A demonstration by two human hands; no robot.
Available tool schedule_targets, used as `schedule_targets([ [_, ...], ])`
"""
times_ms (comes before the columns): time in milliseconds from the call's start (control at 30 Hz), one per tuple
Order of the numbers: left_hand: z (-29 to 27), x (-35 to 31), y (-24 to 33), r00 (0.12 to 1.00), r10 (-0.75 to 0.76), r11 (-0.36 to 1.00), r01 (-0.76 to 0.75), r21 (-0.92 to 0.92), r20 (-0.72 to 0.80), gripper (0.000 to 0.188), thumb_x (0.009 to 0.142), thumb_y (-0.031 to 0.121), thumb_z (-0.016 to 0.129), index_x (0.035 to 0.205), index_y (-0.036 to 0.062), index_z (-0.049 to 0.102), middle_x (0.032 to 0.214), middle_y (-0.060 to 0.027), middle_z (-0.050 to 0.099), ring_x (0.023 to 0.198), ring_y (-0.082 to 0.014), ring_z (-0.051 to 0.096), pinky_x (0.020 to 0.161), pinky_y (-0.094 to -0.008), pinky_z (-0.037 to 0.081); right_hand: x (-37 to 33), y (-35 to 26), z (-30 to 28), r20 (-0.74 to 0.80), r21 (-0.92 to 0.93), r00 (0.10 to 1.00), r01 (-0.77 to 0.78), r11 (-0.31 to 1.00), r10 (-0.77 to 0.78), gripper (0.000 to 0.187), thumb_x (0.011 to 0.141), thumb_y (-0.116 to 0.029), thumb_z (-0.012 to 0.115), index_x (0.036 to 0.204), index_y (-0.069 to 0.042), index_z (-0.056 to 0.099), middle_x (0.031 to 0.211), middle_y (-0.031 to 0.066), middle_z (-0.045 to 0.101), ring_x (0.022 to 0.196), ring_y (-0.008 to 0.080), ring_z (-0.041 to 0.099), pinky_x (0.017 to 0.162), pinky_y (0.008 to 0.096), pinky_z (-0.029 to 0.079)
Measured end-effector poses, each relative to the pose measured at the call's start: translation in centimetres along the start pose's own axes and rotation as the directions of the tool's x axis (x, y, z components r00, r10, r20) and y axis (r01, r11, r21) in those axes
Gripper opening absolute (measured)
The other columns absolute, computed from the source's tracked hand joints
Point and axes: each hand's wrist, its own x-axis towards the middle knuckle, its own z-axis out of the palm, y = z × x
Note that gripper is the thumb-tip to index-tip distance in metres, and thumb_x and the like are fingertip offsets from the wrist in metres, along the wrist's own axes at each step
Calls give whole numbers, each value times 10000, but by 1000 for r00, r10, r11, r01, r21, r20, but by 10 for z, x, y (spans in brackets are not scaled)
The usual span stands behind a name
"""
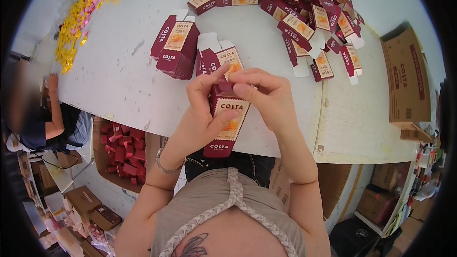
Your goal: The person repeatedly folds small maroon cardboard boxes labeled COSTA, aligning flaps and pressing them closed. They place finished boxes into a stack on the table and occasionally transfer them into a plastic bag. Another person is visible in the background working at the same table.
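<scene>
A maroon carton (237, 131) with a cream and orange panel stands up in front of me at the table's near edge. My left hand (200, 109) is closed around its left side, the thumb lying across the front panel. The fingertips of my right hand (269, 95) pinch at the carton's top end, where a maroon flap shows between both hands. My fingers partly cover that flap. Just beyond my hands lie flat, unfolded cartons (208, 57) of the same kind. Farther left is a thick stack of flat cartons (178, 52) with white tabs.
Folded maroon cartons (297, 12) form a loose heap at the back right of the white table (119, 71). Yellow and pink packets (71, 38) spread at far left, near another person's hand (52, 83). A box of red cartons (124, 154) stands below; a brown cardboard box (407, 76) at right.
</scene>
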Motion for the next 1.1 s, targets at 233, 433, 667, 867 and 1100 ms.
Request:
schedule_targets([
  [233,-13,-12,-3,984,-147,987,152,-46,99,402,899,162,596,1208,36,372,1410,-183,303,1243,-265,392,1023,-369,333,-19,0,3,120,-97,991,-47,994,59,197,819,-63,685,1005,2,678,1047,87,650,971,156,619,794,261,515],
  [433,-27,-1,-9,903,-2,998,31,60,-429,488,933,170,530,1344,36,303,1479,-168,195,1284,-281,346,1034,-406,320,63,20,-76,-302,-371,949,-29,928,-91,526,857,-209,630,1270,60,446,1090,172,612,944,191,613,802,309,497],
  [667,-23,-1,-25,904,-208,977,211,-35,-374,453,970,138,434,1378,14,279,1471,-162,233,1293,-265,374,1028,-388,365,31,60,-21,-163,-801,986,-113,588,-33,519,853,-227,624,1261,45,452,1043,188,587,882,309,609,780,352,489],
  [867,-12,28,-25,798,-559,630,232,-741,-225,425,998,301,351,1333,41,328,1078,-131,609,967,-229,610,830,-352,510,-13,24,-2,159,-694,972,233,681,-171,252,839,-99,609,1061,15,577,891,118,560,777,305,587,671,378,485],
  [1100,0,38,-25,855,-483,788,330,-520,-189,557,872,112,362,1400,-5,227,1223,-176,543,1044,-249,586,880,-370,491,-5,11,6,204,-642,968,247,726,-150,607,811,-101,657,1343,-28,374,1075,156,519,875,321,582,729,377,492],
])
